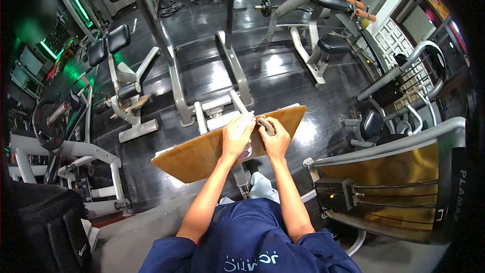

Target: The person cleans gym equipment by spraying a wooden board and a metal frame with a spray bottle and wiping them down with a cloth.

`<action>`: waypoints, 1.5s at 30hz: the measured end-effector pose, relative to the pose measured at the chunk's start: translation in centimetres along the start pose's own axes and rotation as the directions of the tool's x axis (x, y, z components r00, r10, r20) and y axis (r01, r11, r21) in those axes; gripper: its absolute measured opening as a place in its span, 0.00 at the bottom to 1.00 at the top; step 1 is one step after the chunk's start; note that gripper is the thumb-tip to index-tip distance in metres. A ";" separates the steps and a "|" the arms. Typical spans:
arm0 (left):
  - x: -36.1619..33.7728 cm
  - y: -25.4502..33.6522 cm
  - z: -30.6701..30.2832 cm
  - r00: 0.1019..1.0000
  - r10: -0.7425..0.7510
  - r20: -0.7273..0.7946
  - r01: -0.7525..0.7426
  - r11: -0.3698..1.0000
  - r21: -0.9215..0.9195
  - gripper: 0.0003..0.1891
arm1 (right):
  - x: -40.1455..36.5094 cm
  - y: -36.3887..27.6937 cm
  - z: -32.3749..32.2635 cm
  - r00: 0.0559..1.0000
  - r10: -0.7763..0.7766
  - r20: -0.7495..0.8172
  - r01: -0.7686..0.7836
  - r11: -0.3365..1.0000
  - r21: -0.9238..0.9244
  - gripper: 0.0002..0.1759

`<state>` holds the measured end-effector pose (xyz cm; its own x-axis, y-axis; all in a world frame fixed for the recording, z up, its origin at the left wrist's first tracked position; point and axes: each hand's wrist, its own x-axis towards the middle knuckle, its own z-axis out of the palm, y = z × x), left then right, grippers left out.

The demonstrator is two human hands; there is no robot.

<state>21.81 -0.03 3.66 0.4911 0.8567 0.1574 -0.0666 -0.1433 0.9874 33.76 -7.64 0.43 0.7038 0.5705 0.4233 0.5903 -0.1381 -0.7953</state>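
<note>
My left hand (236, 137) is closed around a clear bottle (246, 152), whose lower end shows a purplish tint below my fingers. Most of the bottle is hidden by the hand. Close beside it, my right hand (277, 139) grips a bunched brown cloth (268, 126). Both hands are over the upper part of a tilted wooden board (197, 155), which is fixed to a gym machine with pale metal tubes (201, 117) behind it.
A tall grey machine frame (174, 88) rises just beyond the board. To the right stands a weight machine with a yellowish panel (399, 172); at left is a plate-loaded machine (65, 149). A black backpack (48, 222) sits at lower left. Padded benches (331, 1) stand farther off.
</note>
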 end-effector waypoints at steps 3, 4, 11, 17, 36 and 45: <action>0.7 -2.4 0.5 0.989 0.146 0.008 -0.146 0.987 0.073 0.12 | -1.6 1.0 -0.1 0.991 0.087 0.097 -0.077 0.992 -0.102 0.16; 1.0 -2.9 0.5 0.988 0.154 0.014 -0.154 0.986 0.068 0.12 | -1.9 1.5 -0.1 0.991 0.102 0.088 -0.090 0.987 -0.134 0.16; 0.3 -2.0 0.3 0.995 0.088 0.056 -0.092 0.992 0.091 0.11 | 1.6 0.1 -2.1 0.984 0.177 0.026 -0.172 0.974 -0.145 0.14; 0.4 -2.3 0.5 0.991 0.130 0.027 -0.132 0.983 0.131 0.10 | 3.7 -0.5 -3.0 0.994 0.043 0.100 -0.029 0.991 -0.132 0.13; -0.2 -1.8 1.8 0.983 0.086 -0.165 -0.050 0.976 0.214 0.07 | 6.7 4.2 -4.6 0.944 -0.155 0.291 0.139 0.987 0.075 0.14; 0.1 -0.7 4.3 0.986 0.053 -0.156 -0.018 0.976 0.218 0.09 | 5.5 7.9 -4.9 0.898 -0.206 0.389 0.208 0.977 0.038 0.13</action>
<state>25.59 -2.01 2.95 0.3450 0.9149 0.2098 0.1156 -0.2633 0.9578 44.23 -9.57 -1.36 0.3562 0.8557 0.3754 0.7082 0.0148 -0.7059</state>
